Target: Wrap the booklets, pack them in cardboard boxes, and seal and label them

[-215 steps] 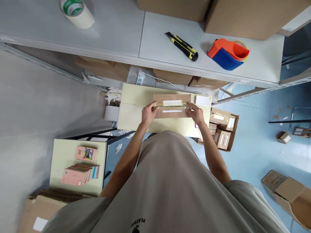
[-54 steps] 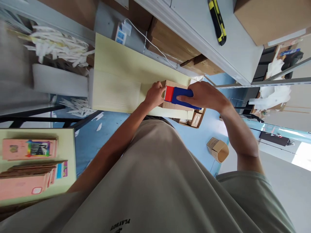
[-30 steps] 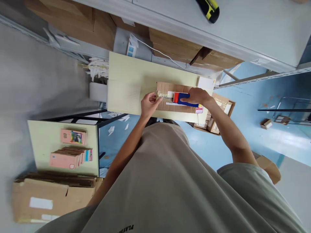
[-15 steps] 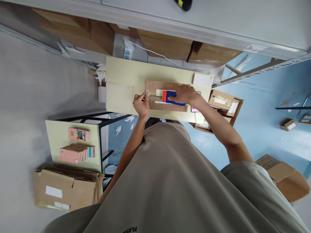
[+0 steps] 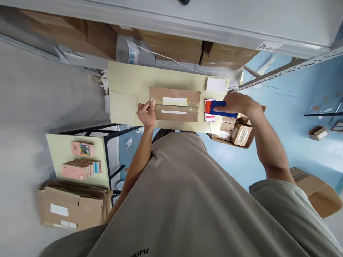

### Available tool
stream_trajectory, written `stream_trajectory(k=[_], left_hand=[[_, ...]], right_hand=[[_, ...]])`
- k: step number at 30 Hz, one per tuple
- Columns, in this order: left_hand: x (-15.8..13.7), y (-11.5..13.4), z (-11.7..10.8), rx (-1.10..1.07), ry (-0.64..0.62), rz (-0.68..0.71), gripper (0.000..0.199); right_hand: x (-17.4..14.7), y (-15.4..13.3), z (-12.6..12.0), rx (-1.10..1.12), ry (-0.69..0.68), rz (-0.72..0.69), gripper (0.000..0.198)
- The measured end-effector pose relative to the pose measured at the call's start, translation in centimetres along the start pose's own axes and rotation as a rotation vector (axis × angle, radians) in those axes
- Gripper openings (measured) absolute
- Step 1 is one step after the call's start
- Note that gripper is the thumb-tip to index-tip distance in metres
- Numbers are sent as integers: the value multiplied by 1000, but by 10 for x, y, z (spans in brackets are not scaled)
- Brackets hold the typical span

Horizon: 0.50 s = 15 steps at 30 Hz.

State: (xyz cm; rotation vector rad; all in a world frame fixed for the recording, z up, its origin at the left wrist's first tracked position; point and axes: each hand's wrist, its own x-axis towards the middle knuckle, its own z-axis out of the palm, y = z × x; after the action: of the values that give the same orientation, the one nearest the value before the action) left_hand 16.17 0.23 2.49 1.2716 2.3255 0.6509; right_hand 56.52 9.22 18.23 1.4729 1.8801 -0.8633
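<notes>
A flat cardboard box (image 5: pixel 174 93) lies on the pale table, with white label strips on top. Clear packing tape (image 5: pixel 174 106) runs lengthwise along its middle seam. At the box's left end my left hand (image 5: pixel 147 112) is closed, its thumb and fingertips pinching the tape end. My right hand (image 5: pixel 238 102) is closed around a blue and red tape dispenser (image 5: pixel 225 110). It holds the dispenser beyond the box's right end, over a lit phone (image 5: pixel 210 117) and the table's right edge. Whether tape still links dispenser and box cannot be made out.
A white card or box (image 5: pixel 216 85) lies at the table's back right, and a pale sheet (image 5: pixel 123 107) at its left. An open carton of small boxes (image 5: pixel 242 135) stands below right. Pink boxes (image 5: pixel 73 171) sit on a lower-left table. A metal shelf (image 5: pixel 171 26) spans the back.
My right hand has moved right with the tape dispenser, from over the box to past its right end. Tape now shows along the seam. My left hand stays at the box's left end.
</notes>
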Motion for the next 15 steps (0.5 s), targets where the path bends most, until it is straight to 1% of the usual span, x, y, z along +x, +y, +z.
stream_trajectory(k=[2,4,8,11,13,15], left_hand=[[0,0,0,6,0,1,25],[0,0,-1,13,-6,-4,27],[1,3,-3,12,-19,-42,26],[1,4,-4,-14,-46,-63,28],[2,5,-4,-20,-47,-64,30],[2,5,-3,2,-30,-55,29]], right_hand=[[9,-5,6,-22,-47,49,77],[11,-6,7,-20,-89,67,72],[-3,5,1,33,-126,12,69],[-10,13,0,54,-176,-21,68],[-8,12,5,24,-164,-16,66],[-1,6,13,-20,-106,16,66]])
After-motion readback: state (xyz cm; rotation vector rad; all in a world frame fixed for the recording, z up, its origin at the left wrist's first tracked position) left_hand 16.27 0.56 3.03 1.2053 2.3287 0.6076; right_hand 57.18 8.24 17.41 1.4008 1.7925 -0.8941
